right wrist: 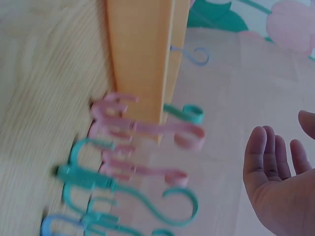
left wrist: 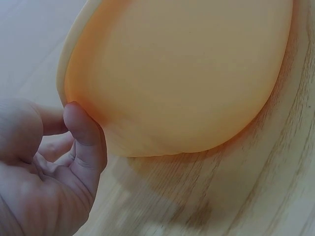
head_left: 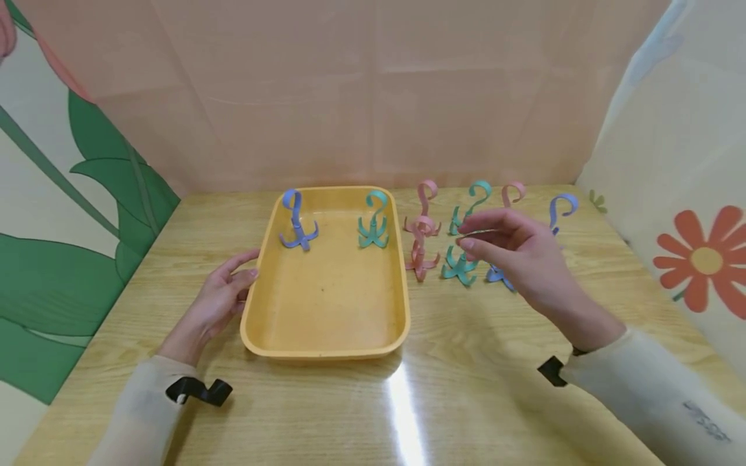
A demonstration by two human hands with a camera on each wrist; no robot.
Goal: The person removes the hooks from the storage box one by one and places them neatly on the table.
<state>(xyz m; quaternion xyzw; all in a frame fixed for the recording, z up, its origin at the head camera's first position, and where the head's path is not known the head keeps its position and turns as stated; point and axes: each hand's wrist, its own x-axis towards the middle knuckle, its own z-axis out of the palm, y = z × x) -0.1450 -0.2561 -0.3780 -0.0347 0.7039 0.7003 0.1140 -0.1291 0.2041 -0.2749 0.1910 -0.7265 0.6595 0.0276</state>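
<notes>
My left hand [head_left: 218, 298] holds the left edge of a yellow-orange tray [head_left: 326, 354]; in the left wrist view its fingers touch the tray's side [left wrist: 187, 88]. Inside the tray, a blue four-claw hook hanger [head_left: 300, 236] stands at the back left and a green one [head_left: 373, 233] at the back right. My right hand [head_left: 530, 265] hovers empty over the hangers right of the tray, fingers gently bent and thumb apart. Nearest it are a green hanger [head_left: 460, 268] and a blue hanger [head_left: 499, 277], both partly hidden by the hand.
Pink hangers [head_left: 421, 255] stand close to the tray's right wall. Behind are another pink one [head_left: 427, 204], a green one [head_left: 479, 194], a further pink one [head_left: 513, 191] and a blue one [head_left: 562, 207]. A pink-beige backdrop [head_left: 373, 97] rises behind the wooden table [head_left: 466, 401].
</notes>
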